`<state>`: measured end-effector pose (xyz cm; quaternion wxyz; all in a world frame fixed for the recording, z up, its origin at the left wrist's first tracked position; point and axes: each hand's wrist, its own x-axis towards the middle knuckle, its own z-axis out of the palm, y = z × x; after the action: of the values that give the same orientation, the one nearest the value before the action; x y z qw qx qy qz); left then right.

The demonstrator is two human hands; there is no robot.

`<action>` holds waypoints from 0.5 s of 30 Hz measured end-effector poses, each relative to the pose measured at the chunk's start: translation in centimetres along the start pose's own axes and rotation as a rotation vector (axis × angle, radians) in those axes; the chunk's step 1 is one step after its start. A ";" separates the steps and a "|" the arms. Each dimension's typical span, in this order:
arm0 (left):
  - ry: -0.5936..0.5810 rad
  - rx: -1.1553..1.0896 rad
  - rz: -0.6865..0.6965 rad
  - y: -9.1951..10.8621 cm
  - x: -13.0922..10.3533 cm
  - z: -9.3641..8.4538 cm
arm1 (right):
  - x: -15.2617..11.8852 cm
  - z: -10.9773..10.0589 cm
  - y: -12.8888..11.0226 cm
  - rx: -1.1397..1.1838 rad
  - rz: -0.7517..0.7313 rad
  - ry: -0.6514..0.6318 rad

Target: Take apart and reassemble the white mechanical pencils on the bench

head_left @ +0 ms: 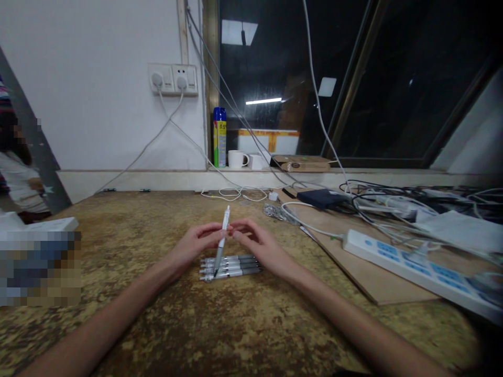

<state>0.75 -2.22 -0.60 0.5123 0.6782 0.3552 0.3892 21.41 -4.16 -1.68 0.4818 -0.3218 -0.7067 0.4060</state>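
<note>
A white and grey click pen [222, 238] stands nearly upright, tilted a little, above the table. My left hand [196, 242] pinches it about the middle between thumb and fingers. From the other side, my right hand [261, 246] brings its curled fingertips against the pen's upper half; the exact contact is partly hidden. Below my hands several similar pens [231, 268] lie side by side in a row, clickers to the left and grey grips to the right. My right hand covers some of their right ends.
A white power strip [416, 267] rests on a brown board [369, 280] at right, among tangled cables [385, 201]. Behind my hands lie a white cord [222, 196] and a clear bag [277, 212]. A spray can [220, 139] and mug [237, 158] stand on the sill. A person [19, 173] is at far left.
</note>
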 end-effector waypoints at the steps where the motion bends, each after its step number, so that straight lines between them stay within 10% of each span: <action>1: -0.027 0.038 0.011 0.1 -0.1 0.2 | 0.1 0.1 -0.2 0.000 -0.023 0.032; 7: -0.160 0.131 0.075 1.0 -0.4 0.7 | 0.6 0.0 -1.0 0.112 -0.043 0.122; 15: 0.069 0.216 0.102 -0.5 0.9 -1.8 | 1.0 -2.3 -1.8 0.785 0.121 0.231</action>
<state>-0.49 -0.56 -0.66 0.4034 0.7327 0.3776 0.3972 23.17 -3.52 0.84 0.6194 -0.1978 -0.4193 0.6335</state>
